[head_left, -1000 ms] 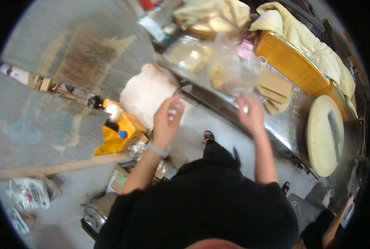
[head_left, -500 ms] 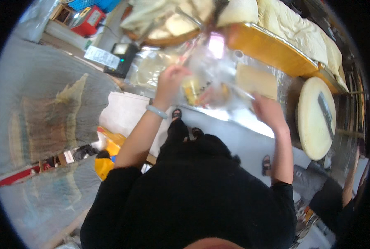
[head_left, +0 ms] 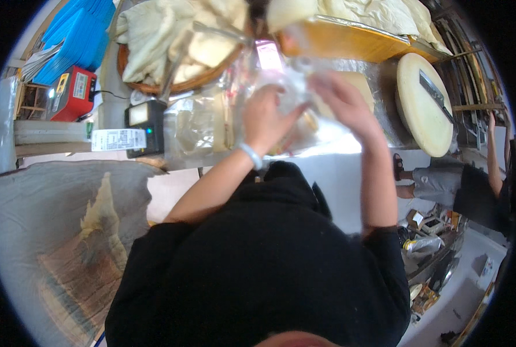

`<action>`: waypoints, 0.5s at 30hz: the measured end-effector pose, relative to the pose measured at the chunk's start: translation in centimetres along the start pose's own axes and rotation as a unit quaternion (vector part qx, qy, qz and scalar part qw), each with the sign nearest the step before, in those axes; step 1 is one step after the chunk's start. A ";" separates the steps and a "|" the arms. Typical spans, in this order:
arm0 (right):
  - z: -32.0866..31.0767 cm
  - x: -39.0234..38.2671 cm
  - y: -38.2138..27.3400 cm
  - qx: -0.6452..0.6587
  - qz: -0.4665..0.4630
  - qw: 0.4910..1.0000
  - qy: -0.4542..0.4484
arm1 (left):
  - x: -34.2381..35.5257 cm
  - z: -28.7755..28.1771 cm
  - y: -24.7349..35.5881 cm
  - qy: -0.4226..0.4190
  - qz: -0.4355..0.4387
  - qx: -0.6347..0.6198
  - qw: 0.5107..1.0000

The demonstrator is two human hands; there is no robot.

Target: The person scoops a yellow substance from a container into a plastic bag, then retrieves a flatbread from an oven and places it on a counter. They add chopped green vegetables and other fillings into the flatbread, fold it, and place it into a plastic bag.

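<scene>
A clear plastic bag [head_left: 295,124] hangs between my two hands above the near side of the counter, with yellowish and reddish contents blurred inside it. My left hand [head_left: 267,120], with a pale bangle [head_left: 250,156] on the wrist, is at the bag's left upper side, thumb pointing right and fingers curled on the plastic. My right hand [head_left: 346,105] is at its right upper side, smeared by motion, fingers together against the plastic. Behind my right hand lies a flat tan slab [head_left: 362,87], partly covered by it.
Left on the counter are clear bags [head_left: 194,124], a black device with a paper strip [head_left: 119,139], and a red device [head_left: 73,92]. Behind are a cloth-filled basket [head_left: 182,87], a lit screen [head_left: 269,56] and a wooden box [head_left: 350,43]. Right stands a round board [head_left: 422,118] bearing a cleaver [head_left: 434,94]; a person [head_left: 480,196] is beyond.
My hands have come closer together at the top of the bag, the right moving left and up. My view has shifted, showing more of the counter's left side.
</scene>
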State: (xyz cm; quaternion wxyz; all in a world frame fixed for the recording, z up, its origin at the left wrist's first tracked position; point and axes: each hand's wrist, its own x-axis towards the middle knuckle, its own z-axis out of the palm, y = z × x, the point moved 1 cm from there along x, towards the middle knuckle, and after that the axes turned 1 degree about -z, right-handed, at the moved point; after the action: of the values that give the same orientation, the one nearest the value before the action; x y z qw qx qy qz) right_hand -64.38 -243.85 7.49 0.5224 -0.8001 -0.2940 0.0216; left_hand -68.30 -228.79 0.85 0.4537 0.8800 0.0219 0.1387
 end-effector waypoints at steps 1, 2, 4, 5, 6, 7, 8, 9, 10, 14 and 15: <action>0.7 0.7 1.1 -0.023 0.097 0.995 0.001 | 0.8 0.2 -0.1 -0.048 -0.024 0.013 0.998; 1.3 1.2 2.2 -0.045 0.192 0.980 0.002 | 1.3 0.4 -0.2 -0.095 -0.048 0.026 0.994; 2.5 1.7 5.0 -0.150 0.254 0.955 -0.019 | 1.4 0.3 -1.5 -0.137 -0.112 -0.125 0.976; 3.1 1.6 6.3 -0.201 0.280 0.938 -0.031 | 0.8 -0.2 -2.6 -0.153 -0.146 -0.221 0.952; 3.6 1.4 7.5 -0.244 0.291 0.922 -0.076 | 0.2 -0.8 -3.5 -0.164 -0.179 -0.314 0.918; 4.3 0.8 8.6 -0.282 0.301 0.903 -0.121 | -0.4 -2.0 -3.2 -0.153 -0.231 -0.392 0.877; 4.9 0.3 9.6 -0.320 0.310 0.880 -0.166 | -1.1 -3.2 -2.8 -0.138 -0.281 -0.465 0.828; 5.6 -0.4 10.7 -0.308 0.323 0.876 -0.183 | -1.9 -3.8 -3.5 -0.118 -0.302 -0.497 0.805; 6.4 -1.1 11.6 -0.294 0.336 0.872 -0.200 | -2.5 -4.3 -4.2 -0.097 -0.324 -0.528 0.779; 7.7 -2.5 13.1 -0.186 0.255 0.849 -0.424 | -3.2 -5.1 -4.0 0.025 -0.367 -0.571 0.734; 7.7 -3.1 13.7 -0.187 0.220 0.851 -0.440 | -3.0 -5.2 -3.8 0.000 -0.351 -0.558 0.752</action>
State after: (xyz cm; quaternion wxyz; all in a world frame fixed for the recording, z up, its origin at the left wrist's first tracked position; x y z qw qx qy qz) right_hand -63.40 -242.88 -8.46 0.1609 -0.8332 -0.3081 0.4301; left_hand -72.23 -222.95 -0.07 0.8807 0.4011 0.2482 -0.0432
